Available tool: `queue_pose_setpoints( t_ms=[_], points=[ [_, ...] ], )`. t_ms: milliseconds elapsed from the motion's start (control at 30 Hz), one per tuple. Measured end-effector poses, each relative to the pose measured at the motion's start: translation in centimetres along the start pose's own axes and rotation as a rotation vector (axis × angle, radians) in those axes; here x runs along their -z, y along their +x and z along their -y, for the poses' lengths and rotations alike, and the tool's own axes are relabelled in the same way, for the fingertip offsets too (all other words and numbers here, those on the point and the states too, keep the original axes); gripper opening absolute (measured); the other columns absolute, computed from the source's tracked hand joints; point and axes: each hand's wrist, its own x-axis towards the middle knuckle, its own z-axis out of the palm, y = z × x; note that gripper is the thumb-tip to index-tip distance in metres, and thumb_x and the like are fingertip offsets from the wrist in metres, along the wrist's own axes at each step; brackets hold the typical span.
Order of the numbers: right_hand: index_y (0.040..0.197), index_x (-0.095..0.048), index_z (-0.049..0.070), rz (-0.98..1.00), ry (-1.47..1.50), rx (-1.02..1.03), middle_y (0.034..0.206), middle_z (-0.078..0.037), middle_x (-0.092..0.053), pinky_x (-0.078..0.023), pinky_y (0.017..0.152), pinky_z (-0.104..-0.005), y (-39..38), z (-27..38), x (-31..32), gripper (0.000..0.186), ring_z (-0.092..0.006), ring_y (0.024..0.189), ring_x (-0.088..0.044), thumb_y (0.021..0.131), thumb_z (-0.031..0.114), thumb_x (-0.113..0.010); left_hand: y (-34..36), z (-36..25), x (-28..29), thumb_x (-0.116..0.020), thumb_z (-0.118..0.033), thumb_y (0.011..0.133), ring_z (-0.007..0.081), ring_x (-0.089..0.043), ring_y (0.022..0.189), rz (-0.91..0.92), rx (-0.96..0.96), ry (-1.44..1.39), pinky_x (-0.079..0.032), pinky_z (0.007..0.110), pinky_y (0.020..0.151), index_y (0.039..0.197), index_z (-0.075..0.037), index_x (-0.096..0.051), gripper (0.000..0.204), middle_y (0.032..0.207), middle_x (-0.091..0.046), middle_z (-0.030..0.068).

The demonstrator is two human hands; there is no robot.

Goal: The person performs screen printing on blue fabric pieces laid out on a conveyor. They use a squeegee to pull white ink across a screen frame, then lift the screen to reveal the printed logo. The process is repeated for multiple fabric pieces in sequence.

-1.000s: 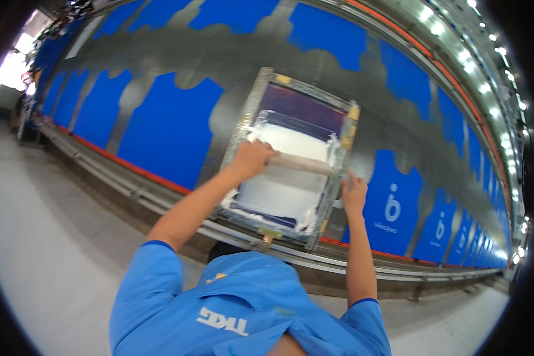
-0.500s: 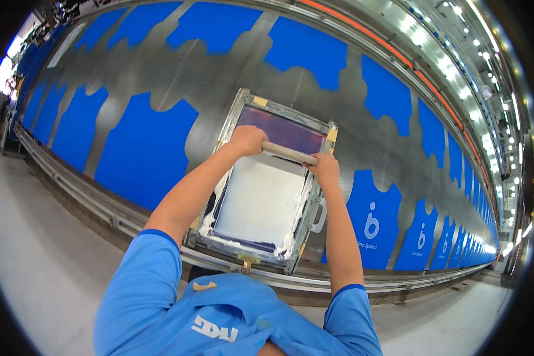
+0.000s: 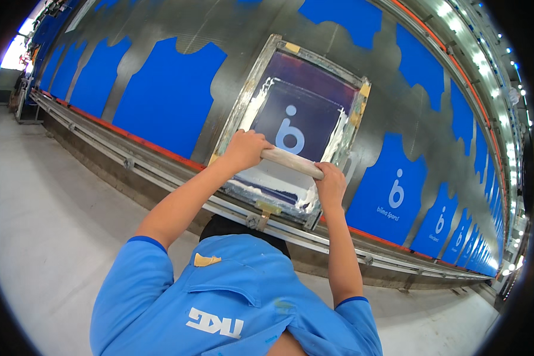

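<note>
A squeegee with a pale wooden handle spans the lower half of a screen-printing frame. My left hand is wrapped round its left end, and my right hand grips the right end. Beyond the squeegee the dark mesh shows a pale round-shaped logo. White ink streaks the mesh's side edges, and more lies on the near side of the squeegee. The blade is hidden under the handle and hands. The frame lies flat on a long grey printing table.
Unprinted blue fabric panels lie left of the frame. On the right, blue panels carry white logos. A metal rail runs along the table's near edge, with a bracket at the frame. An orange strip lines the far side.
Both hands have drawn the squeegee toward me, from the far part of the screen to its near half. The white ink layer has cleared behind it, exposing the logo in the mesh.
</note>
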Motion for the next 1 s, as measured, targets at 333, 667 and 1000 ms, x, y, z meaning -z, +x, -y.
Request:
queue_pose_setpoints(
  t_ms=[333, 667, 1000],
  points=[
    [0.102, -0.075, 0.009, 0.054, -0.029, 0.08, 0.103, -0.007, -0.072, -0.054, 0.084, -0.041, -10.0, 1.3, -0.3, 0.038, -0.0296, 0.096, -0.066, 0.065, -0.001, -0.077, -9.2, -2.6, -3.0, -0.076, -0.011, 0.073, 0.0213, -0.064, 0.101, 0.003, -0.075, 0.013, -0.048, 0.041, 0.088, 0.116, -0.027, -0.075, 0.045, 0.103, -0.069, -0.0042],
    [0.095, -0.075, 0.004, 0.508, 0.086, -0.137, 0.086, -0.017, -0.072, -0.053, 0.076, -0.0453, -0.2, -0.3, 2.6, 0.044, -0.0356, 0.082, -0.068, 0.079, 0.044, -0.082, -0.6, -1.9, -1.4, -0.073, -0.065, 0.079, 0.0321, -0.07, 0.085, 0.147, -0.071, 0.042, -0.053, 0.045, 0.079, 0.09, -0.011, -0.072, 0.055, 0.08, -0.07, 0.0096],
    [0.109, -0.072, 0.0, 0.634, 0.532, -0.335, 0.081, -0.006, -0.067, -0.045, 0.062, -0.0282, 6.0, -3.2, 3.4, 0.044, -0.0112, 0.069, -0.056, 0.086, 0.037, -0.081, 8.0, 2.5, 0.7, -0.079, -0.074, 0.065, 0.0341, -0.072, 0.093, 0.471, -0.032, -0.285, -0.056, 0.044, 0.082, 0.1, -0.007, -0.079, 0.076, 0.095, -0.076, 0.0164]
  ],
)
